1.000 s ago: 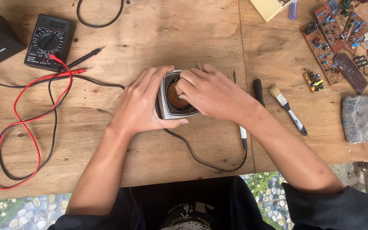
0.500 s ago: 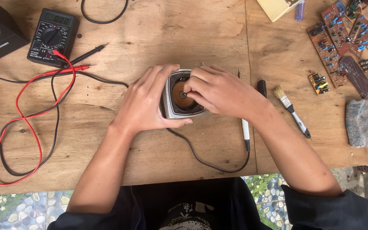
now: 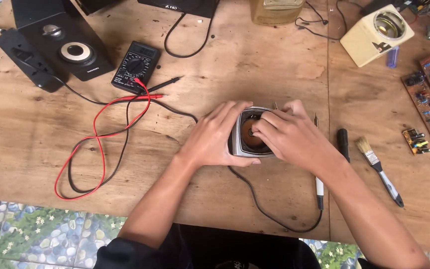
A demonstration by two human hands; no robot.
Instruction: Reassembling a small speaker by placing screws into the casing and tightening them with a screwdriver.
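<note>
While my left hand (image 3: 215, 137) is gripping the small speaker's (image 3: 247, 144) left side, my right hand (image 3: 289, 134) is covering it. Curled right fingertips (image 3: 261, 130) are apparently pressing into its cone; any grasp is hidden.

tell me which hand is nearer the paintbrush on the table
Right. The right hand sits on the small speaker, a short way left of the paintbrush; the left hand is farther left, beyond the speaker.

A wooden desk (image 3: 51, 149) of plain plywood boards fills almost the whole view, with a seam between two boards. Below its near edge is a floor (image 3: 31, 234) with flower-pattern tiles, in soft daylight
</note>
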